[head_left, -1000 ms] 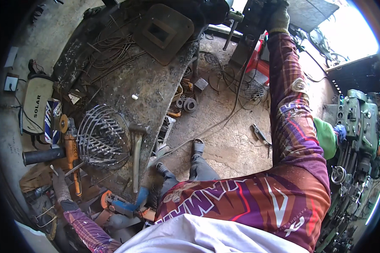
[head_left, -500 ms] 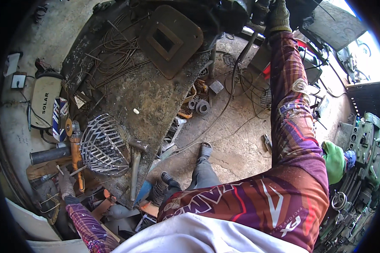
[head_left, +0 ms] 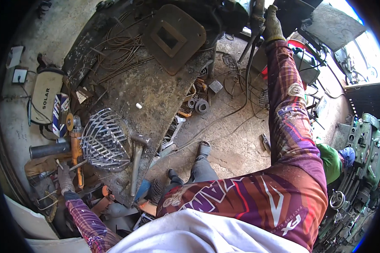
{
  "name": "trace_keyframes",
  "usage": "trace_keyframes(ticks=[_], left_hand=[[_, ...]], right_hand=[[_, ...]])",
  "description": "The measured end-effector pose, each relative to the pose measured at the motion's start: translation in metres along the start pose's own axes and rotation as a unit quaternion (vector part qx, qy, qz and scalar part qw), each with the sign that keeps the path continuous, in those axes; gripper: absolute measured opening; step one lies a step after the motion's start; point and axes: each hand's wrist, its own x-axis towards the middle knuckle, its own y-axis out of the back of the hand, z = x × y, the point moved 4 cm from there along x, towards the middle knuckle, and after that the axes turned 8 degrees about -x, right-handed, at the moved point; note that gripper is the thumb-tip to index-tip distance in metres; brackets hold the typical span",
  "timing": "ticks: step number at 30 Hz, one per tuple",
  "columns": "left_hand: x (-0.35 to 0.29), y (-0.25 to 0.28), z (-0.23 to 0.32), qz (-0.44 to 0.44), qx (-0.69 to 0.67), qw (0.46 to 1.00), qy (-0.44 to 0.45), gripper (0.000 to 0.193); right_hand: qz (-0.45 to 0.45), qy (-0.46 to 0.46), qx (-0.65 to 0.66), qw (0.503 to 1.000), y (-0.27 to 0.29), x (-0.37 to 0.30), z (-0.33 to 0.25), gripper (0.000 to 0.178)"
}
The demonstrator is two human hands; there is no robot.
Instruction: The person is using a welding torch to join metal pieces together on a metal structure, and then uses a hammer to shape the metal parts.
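My left hand, in a grey glove, is at the lower left with its fingers closed around a thin rod. Just beyond it lies an orange angle grinder with a dark cylinder at its side. A domed basket of welded metal strips sits right of the grinder, with a hammer beside it. My right arm stretches far forward. Its gloved right hand looks closed beside a dark upright piece, from which a cable hangs; what it grips is hidden.
The worn metal table bears a welding shield, coiled wire and a small white piece. Metal rings and cables lie on the floor. At right, a co-worker in green is near a green machine.
My right hand has come slightly back and left, and the hanging cable has swung right. The co-worker has shifted. My left hand stays nearly in place.
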Motion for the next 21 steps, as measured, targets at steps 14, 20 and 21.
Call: trace_keyframes(ticks=[14,20,21], left_hand=[[-0.007,-0.019,-0.013,-0.069,-0.055,0.995,-0.04,0.043],[-0.048,-0.031,0.033,-0.104,-0.067,0.984,-0.13,0.033],[-0.041,-0.037,0.028,-0.135,-0.12,0.973,-0.146,0.03]], right_hand=[[-0.075,0.109,-0.067,0.989,-0.147,-0.489,0.0,0.048],[-0.292,0.126,-0.312,0.895,-0.253,-0.569,-0.055,0.081],[-0.28,0.112,-0.396,0.867,-0.267,-0.573,-0.052,0.089]])
